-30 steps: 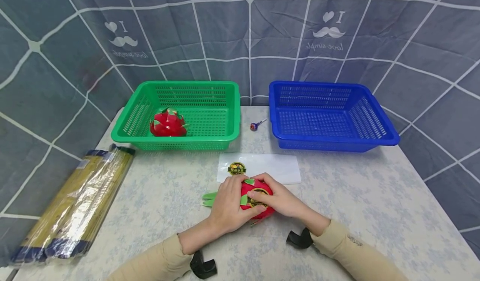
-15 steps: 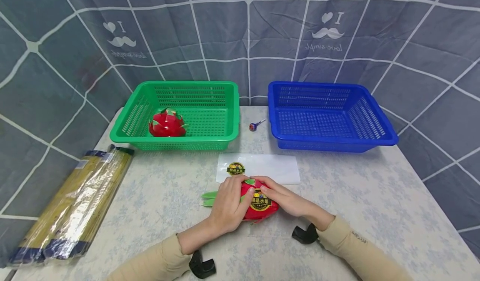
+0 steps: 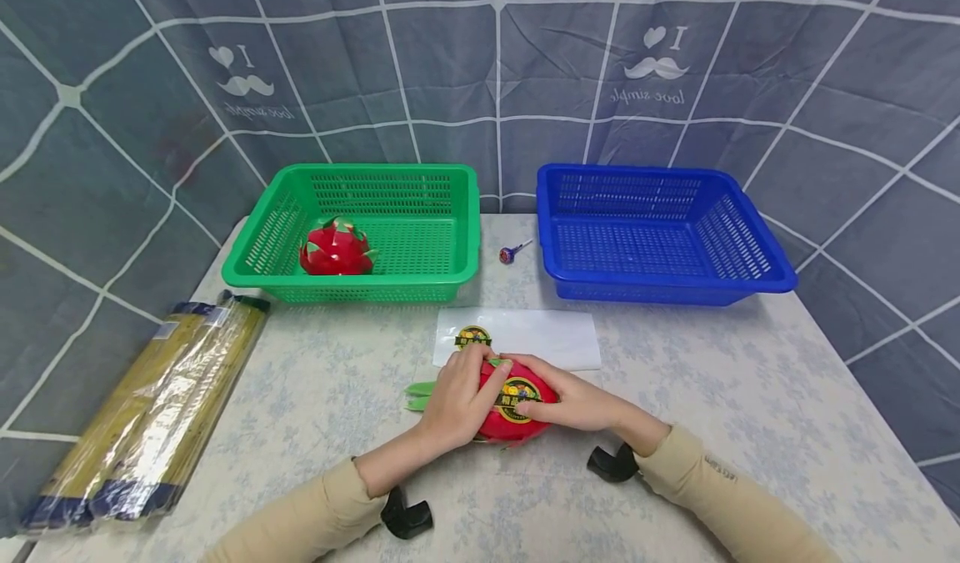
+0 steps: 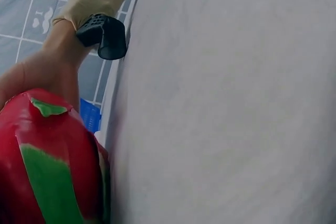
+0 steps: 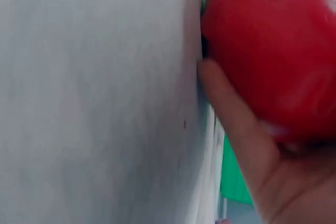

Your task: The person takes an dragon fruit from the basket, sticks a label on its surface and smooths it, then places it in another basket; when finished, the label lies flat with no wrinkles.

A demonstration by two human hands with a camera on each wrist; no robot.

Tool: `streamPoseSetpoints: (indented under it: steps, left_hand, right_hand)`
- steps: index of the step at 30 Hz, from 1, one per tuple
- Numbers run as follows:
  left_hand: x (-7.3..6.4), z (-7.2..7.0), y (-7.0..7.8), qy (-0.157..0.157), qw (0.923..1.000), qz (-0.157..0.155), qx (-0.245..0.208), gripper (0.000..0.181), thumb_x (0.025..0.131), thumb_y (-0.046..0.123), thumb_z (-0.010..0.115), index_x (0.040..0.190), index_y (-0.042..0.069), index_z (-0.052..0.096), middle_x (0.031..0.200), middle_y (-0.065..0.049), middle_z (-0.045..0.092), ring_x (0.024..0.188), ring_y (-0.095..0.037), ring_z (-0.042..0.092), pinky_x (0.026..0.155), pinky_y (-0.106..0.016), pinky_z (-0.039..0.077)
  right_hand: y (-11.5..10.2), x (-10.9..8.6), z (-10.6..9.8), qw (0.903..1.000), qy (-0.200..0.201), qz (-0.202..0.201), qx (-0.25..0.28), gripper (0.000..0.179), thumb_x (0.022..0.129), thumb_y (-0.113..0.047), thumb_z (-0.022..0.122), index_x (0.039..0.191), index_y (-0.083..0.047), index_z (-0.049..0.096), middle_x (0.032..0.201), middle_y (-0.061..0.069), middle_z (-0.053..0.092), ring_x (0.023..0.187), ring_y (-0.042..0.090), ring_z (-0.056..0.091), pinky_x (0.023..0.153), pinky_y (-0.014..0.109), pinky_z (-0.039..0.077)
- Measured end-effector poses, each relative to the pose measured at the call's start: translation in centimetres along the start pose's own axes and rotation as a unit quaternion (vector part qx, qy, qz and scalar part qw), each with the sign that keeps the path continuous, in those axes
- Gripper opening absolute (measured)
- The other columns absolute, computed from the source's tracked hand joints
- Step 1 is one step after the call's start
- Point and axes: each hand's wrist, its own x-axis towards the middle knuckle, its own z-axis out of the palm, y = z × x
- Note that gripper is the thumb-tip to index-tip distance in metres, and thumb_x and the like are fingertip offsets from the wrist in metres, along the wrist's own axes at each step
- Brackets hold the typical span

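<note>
A red dragon fruit (image 3: 501, 427) with green scales lies on its side at the front middle of the table. On its upper face is a round black and yellow sticker (image 3: 516, 388). My left hand (image 3: 456, 400) grips the leafy left end, its thumb up along the fruit near the sticker's left edge. My right hand (image 3: 581, 400) holds the right end, fingers over the far side and thumb tip on the sticker's lower edge. In the left wrist view, the dragon fruit (image 4: 84, 166) hides part of the right hand (image 4: 44, 77). Behind the fruit lies a white backing sheet (image 3: 547, 338) bearing another sticker (image 3: 472, 335).
A green basket (image 3: 352, 281) with another dragon fruit (image 3: 337, 248) in it stands at the back left. The blue basket (image 3: 675, 283) is at the back right. Between them lies a lollipop (image 3: 507, 254). Long clear packs of yellow sticks (image 3: 150, 404) line the left edge.
The right hand has shifted slightly right, its thumb lifting off the sticker and coming back to its lower edge. The left thumb has swung upward. The sticker now faces up more.
</note>
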Motion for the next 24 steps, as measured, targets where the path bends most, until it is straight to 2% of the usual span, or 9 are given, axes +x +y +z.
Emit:
streamPoseSetpoints:
  steps: [3, 5, 10, 14, 19, 21, 24]
  left_hand:
    - [-0.1, 0.1, 0.0, 0.001, 0.9999, -0.015, -0.003, 0.028, 0.100, 0.034, 0.041, 0.101, 0.007, 0.051, 0.087, 0.000, 0.053, 0.084, -0.018, 0.049, 0.073, -0.035, 0.041]
    - [-0.3, 0.1, 0.0, 0.002, 0.9997, -0.023, -0.011, 0.031, 0.098, 0.037, 0.044, 0.102, 0.007, 0.052, 0.089, 0.000, 0.053, 0.086, -0.018, 0.050, 0.074, -0.035, 0.041]
    - [-0.1, -0.1, 0.3, -0.012, 0.9988, -0.041, -0.024, 0.036, 0.092, 0.043, 0.051, 0.102, 0.008, 0.052, 0.088, 0.003, 0.051, 0.086, -0.016, 0.049, 0.072, -0.033, 0.039]
    - [0.3, -0.4, 0.6, -0.042, 0.9973, -0.049, -0.034, 0.034, 0.093, 0.040, 0.049, 0.100, 0.007, 0.051, 0.088, 0.001, 0.051, 0.088, -0.019, 0.048, 0.074, -0.035, 0.038]
    - [0.5, -1.0, 0.6, -0.098, 0.9903, -0.060, -0.079, 0.031, 0.095, 0.037, 0.049, 0.101, 0.006, 0.048, 0.094, -0.003, 0.051, 0.097, -0.022, 0.046, 0.080, -0.039, 0.037]
    - [0.5, -1.2, 0.5, -0.114, 0.9875, -0.055, -0.093, 0.028, 0.096, 0.034, 0.049, 0.100, 0.007, 0.046, 0.095, -0.004, 0.050, 0.098, -0.021, 0.044, 0.080, -0.039, 0.037]
    - [0.2, -1.5, 0.4, -0.131, 0.9853, -0.048, -0.098, 0.024, 0.097, 0.033, 0.048, 0.098, 0.009, 0.045, 0.092, -0.001, 0.048, 0.097, -0.018, 0.042, 0.078, -0.035, 0.038]
  right_hand:
    - [-0.2, 0.2, 0.5, 0.9996, 0.027, -0.003, -0.005, 0.059, 0.090, -0.020, 0.063, 0.142, -0.011, 0.035, 0.118, 0.009, 0.055, 0.099, 0.019, 0.057, 0.081, 0.031, 0.051]
    - [-0.3, 0.3, 0.7, 0.9991, 0.041, 0.000, -0.012, 0.060, 0.088, -0.022, 0.066, 0.140, -0.012, 0.038, 0.118, 0.007, 0.055, 0.097, 0.018, 0.058, 0.079, 0.031, 0.052]
    - [-0.6, 0.3, 0.9, 0.9985, 0.048, 0.018, -0.016, 0.064, 0.085, -0.028, 0.071, 0.139, -0.015, 0.039, 0.118, 0.003, 0.056, 0.093, 0.018, 0.060, 0.075, 0.032, 0.053]
    - [-0.6, 0.1, 0.4, 0.9996, 0.013, 0.018, -0.014, 0.065, 0.089, -0.029, 0.066, 0.143, -0.019, 0.033, 0.124, 0.002, 0.052, 0.099, 0.017, 0.058, 0.080, 0.032, 0.051]
    - [-0.6, 0.0, -0.6, 0.9985, -0.051, 0.005, -0.021, 0.064, 0.092, -0.028, 0.061, 0.145, -0.026, 0.026, 0.127, 0.000, 0.049, 0.106, 0.017, 0.055, 0.087, 0.032, 0.048]
    - [-0.7, -0.2, -0.9, 0.9982, -0.056, 0.004, -0.020, 0.064, 0.091, -0.027, 0.064, 0.144, -0.027, 0.028, 0.126, 0.000, 0.050, 0.105, 0.017, 0.056, 0.086, 0.032, 0.049]
    - [-0.7, -0.6, -1.3, 0.9991, -0.038, 0.009, -0.016, 0.063, 0.087, -0.025, 0.069, 0.141, -0.023, 0.037, 0.124, 0.001, 0.052, 0.099, 0.017, 0.060, 0.081, 0.033, 0.052]
